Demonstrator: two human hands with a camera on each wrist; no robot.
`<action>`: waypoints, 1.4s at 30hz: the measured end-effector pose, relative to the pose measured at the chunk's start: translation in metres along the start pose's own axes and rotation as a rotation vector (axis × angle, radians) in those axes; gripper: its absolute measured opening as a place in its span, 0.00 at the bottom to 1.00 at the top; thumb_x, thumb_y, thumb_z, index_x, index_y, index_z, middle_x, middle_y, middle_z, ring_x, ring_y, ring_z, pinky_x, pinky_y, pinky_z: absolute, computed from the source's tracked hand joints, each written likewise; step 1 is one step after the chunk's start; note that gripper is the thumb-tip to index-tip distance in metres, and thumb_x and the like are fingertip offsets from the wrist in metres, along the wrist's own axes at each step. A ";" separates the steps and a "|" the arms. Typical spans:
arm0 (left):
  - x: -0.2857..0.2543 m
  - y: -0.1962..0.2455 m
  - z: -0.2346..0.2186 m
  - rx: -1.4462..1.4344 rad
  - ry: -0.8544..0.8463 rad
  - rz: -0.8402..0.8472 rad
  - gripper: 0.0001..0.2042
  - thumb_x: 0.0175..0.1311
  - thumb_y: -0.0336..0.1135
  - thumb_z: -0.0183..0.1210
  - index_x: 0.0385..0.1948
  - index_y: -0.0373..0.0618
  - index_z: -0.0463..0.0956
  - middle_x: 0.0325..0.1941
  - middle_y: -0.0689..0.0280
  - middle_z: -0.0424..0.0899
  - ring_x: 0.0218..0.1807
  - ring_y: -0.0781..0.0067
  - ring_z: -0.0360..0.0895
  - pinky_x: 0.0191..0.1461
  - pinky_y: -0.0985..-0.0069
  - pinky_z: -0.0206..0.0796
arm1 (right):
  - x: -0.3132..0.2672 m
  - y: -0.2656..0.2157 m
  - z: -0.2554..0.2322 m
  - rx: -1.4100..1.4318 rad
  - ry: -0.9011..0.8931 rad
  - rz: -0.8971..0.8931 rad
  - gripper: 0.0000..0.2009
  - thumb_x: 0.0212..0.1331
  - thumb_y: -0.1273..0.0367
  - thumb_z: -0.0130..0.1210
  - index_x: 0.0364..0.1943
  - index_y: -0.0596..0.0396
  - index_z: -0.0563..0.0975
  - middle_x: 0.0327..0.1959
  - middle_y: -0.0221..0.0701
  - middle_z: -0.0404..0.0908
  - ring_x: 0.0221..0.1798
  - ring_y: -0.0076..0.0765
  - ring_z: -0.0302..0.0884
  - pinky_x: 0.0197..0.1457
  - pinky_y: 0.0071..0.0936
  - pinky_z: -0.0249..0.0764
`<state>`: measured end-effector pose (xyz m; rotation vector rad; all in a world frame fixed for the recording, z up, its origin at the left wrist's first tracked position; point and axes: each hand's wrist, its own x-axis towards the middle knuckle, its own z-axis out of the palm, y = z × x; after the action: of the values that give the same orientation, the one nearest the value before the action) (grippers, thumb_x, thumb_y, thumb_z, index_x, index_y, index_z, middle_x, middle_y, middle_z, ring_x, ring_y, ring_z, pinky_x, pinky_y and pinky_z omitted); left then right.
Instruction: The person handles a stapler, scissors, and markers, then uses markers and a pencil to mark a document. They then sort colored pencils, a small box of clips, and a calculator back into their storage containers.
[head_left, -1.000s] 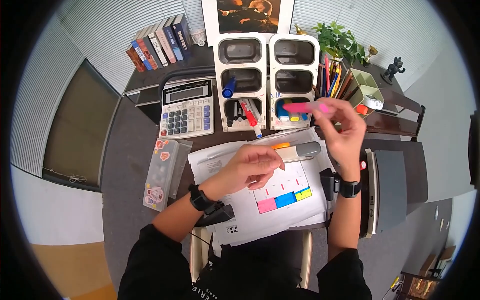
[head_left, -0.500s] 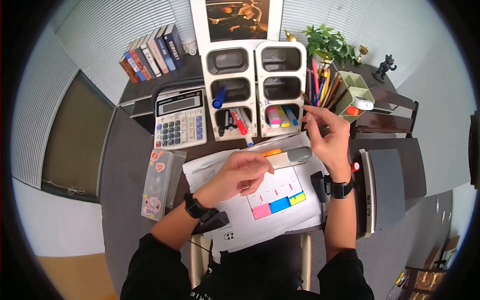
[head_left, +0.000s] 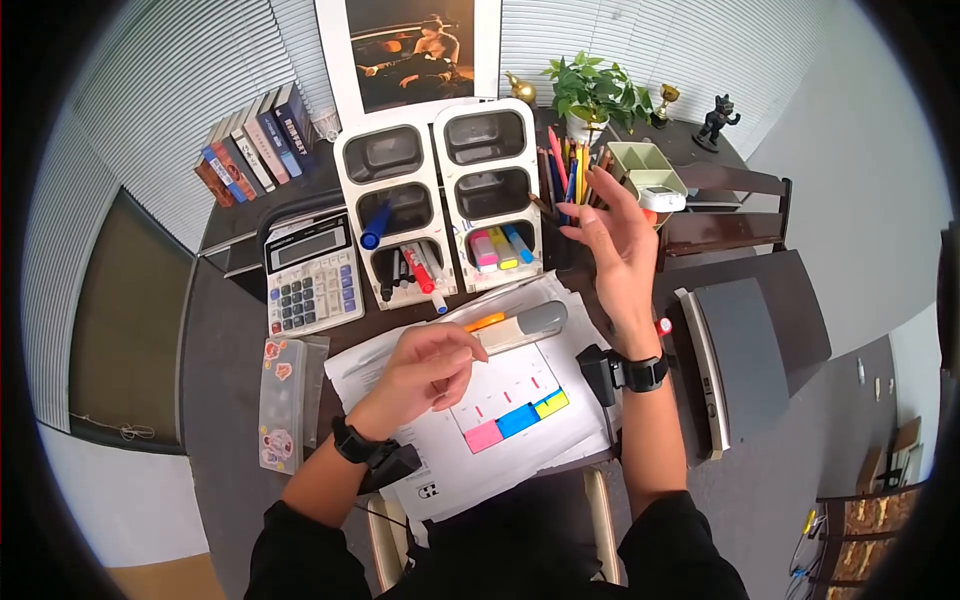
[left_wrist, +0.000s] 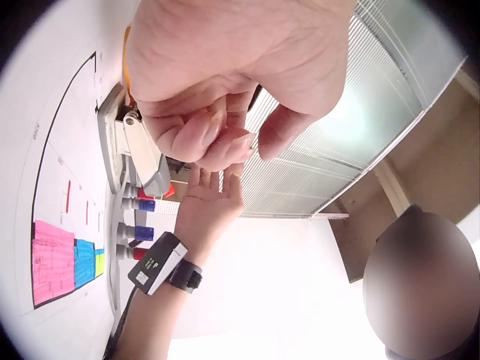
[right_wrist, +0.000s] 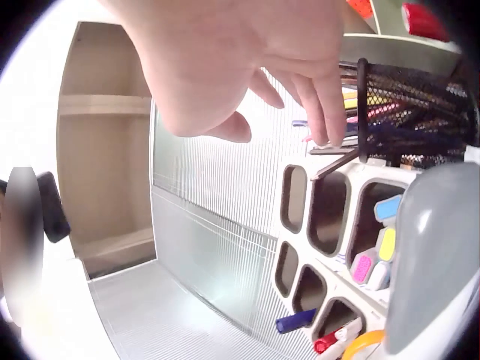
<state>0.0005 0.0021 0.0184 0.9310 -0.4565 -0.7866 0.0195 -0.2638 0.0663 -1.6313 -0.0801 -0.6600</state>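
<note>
My right hand [head_left: 610, 235] is raised with its fingers spread and holds nothing; it hovers beside the black mesh pencil cup [head_left: 565, 190], as the right wrist view shows [right_wrist: 225, 67]. A pink highlighter [head_left: 483, 248] lies with a yellow and a blue one in the lower right bin of the white desk organizer [head_left: 440, 190]. My left hand [head_left: 430, 365] rests over the white sheet [head_left: 500, 450], fingers loosely curled and empty [left_wrist: 217, 112]. Just beyond it lies a grey-and-white stapler-like object [head_left: 520, 325] with an orange marker [head_left: 485, 322] beside it. Pink, blue and yellow blocks [head_left: 515, 420] are coloured on the sheet.
A calculator [head_left: 308, 272] and a clear sticker pouch [head_left: 280, 400] lie at the left. Books [head_left: 250, 140], a framed picture [head_left: 410, 50], a plant [head_left: 590, 90] and a green box [head_left: 650, 170] stand at the back. A grey device [head_left: 730, 360] sits at the right.
The pink highlighter went from my right hand into the organizer's lower right bin. That hand then lifted away empty with fingers spread. My left hand stayed over the sheet.
</note>
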 end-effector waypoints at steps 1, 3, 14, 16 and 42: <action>0.000 0.000 0.000 0.002 -0.002 0.000 0.12 0.72 0.37 0.56 0.42 0.33 0.77 0.16 0.66 0.72 0.13 0.79 0.63 0.17 0.80 0.52 | -0.001 0.001 0.003 0.148 -0.055 0.024 0.30 0.65 0.73 0.58 0.70 0.66 0.61 0.63 0.50 0.73 0.52 0.33 0.82 0.55 0.27 0.78; 0.001 0.000 -0.001 0.004 0.009 -0.003 0.13 0.71 0.38 0.57 0.42 0.33 0.77 0.16 0.66 0.72 0.13 0.79 0.63 0.17 0.80 0.52 | 0.001 0.003 0.001 0.340 -0.188 0.102 0.38 0.66 0.74 0.56 0.76 0.62 0.48 0.75 0.55 0.53 0.65 0.43 0.75 0.62 0.33 0.76; 0.000 -0.001 0.000 0.017 -0.005 0.006 0.14 0.72 0.38 0.55 0.43 0.33 0.76 0.17 0.66 0.71 0.13 0.79 0.62 0.18 0.79 0.52 | -0.001 0.015 0.008 0.464 -0.291 0.124 0.37 0.65 0.77 0.56 0.75 0.64 0.49 0.78 0.49 0.49 0.78 0.45 0.56 0.73 0.34 0.61; -0.001 0.000 -0.001 0.023 -0.006 0.006 0.14 0.72 0.38 0.55 0.44 0.33 0.75 0.17 0.66 0.70 0.13 0.78 0.62 0.18 0.79 0.52 | 0.002 0.013 0.004 0.475 -0.242 0.103 0.36 0.65 0.77 0.55 0.75 0.65 0.50 0.77 0.49 0.51 0.77 0.45 0.57 0.73 0.34 0.61; -0.002 -0.001 0.002 0.047 0.011 0.008 0.14 0.72 0.38 0.55 0.43 0.33 0.74 0.17 0.66 0.70 0.14 0.78 0.62 0.19 0.78 0.53 | -0.013 -0.003 -0.012 0.200 0.414 -0.662 0.10 0.62 0.83 0.56 0.48 0.68 0.77 0.38 0.47 0.84 0.26 0.32 0.84 0.29 0.21 0.79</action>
<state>-0.0028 0.0024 0.0190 0.9762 -0.4707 -0.7665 0.0027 -0.2704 0.0637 -1.2337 -0.3813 -1.4356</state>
